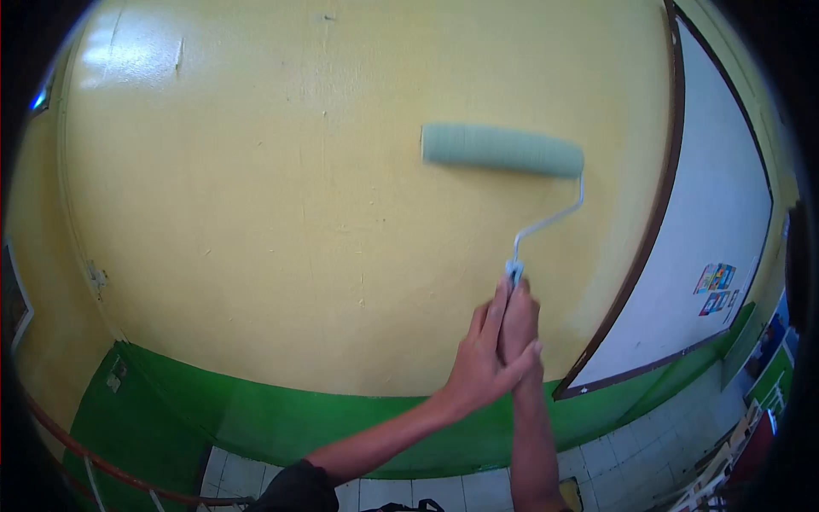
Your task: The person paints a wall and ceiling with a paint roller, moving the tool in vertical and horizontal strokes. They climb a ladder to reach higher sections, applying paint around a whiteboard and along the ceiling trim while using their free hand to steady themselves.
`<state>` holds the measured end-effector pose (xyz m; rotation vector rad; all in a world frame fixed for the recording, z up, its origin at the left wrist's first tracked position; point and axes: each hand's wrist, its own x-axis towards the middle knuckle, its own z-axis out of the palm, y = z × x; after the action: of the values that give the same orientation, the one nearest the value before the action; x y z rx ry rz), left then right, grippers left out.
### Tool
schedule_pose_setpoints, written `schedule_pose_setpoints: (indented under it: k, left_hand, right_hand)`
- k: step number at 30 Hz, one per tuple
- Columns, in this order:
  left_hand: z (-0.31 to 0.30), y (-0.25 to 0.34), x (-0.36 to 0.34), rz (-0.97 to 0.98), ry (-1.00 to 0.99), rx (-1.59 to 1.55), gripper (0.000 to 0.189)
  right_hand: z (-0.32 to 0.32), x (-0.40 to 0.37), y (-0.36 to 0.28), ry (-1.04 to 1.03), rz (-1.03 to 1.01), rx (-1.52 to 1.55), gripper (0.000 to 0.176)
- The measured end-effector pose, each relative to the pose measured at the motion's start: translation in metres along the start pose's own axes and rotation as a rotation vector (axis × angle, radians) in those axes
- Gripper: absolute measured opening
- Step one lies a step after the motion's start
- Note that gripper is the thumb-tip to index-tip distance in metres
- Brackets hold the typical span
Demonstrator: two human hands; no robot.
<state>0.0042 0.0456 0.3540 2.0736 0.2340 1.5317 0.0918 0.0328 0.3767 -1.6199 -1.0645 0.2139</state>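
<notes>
A paint roller (502,150) with a pale green sleeve lies flat against the yellow wall (256,196), high and right of centre. Its thin metal frame bends down to a handle hidden inside my hands. My right hand (519,320) is wrapped around the handle with the arm coming straight up from below. Over it, my left hand (479,363) presses from the left, fingers closed around the right hand and the handle.
The wall has a green lower band (256,410) above a white tiled floor (631,465). A brown-framed whiteboard (725,222) with small posters hangs to the right. A thin cable runs along the lower left corner.
</notes>
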Motion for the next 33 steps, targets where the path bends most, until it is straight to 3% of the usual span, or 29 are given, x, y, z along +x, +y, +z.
schedule_pose_setpoints:
  k: [2,5,6,10,13,16,19,23,28,33]
  left_hand:
    - [0.005,-0.010,-0.047,-0.098,-0.026,-0.031,0.094]
    - [0.012,-0.028,-0.113,-0.180,-0.062,0.004,0.093]
    - [0.014,-0.032,-0.134,-0.189,-0.066,0.000,0.093]
    - [0.018,-0.053,-0.207,-0.354,-0.142,-0.059,0.097]
    - [0.021,-0.068,-0.252,-0.423,-0.189,-0.106,0.099]
    - [0.025,-0.085,-0.285,-0.440,-0.229,-0.092,0.101]
    - [0.028,-0.094,-0.297,-0.450,-0.247,-0.069,0.103]
    - [0.023,-0.088,-0.270,-0.431,-0.211,-0.030,0.102]
    - [0.014,-0.058,-0.166,-0.326,-0.148,0.010,0.101]
    - [0.007,-0.033,-0.077,-0.254,-0.118,0.001,0.101]
  right_hand:
    - [-0.002,-0.021,0.010,-0.013,0.091,0.008,0.027]
    - [-0.016,-0.072,0.043,-0.427,0.381,0.695,0.041]
    - [-0.007,-0.087,0.060,-0.425,0.391,0.694,0.041]
    - [0.070,-0.127,0.171,-0.039,0.125,-0.080,0.029]
    - [0.090,-0.159,0.228,-0.054,0.168,-0.122,0.030]
    - [0.097,-0.182,0.245,-0.101,0.133,-0.159,0.039]
    - [0.106,-0.195,0.276,-0.084,0.080,-0.212,0.031]
    - [0.104,-0.170,0.253,-0.071,0.102,-0.118,0.028]
    - [0.091,-0.092,0.209,0.111,0.175,0.593,0.035]
    - [0.050,-0.046,0.232,-0.061,-0.078,0.304,0.032]
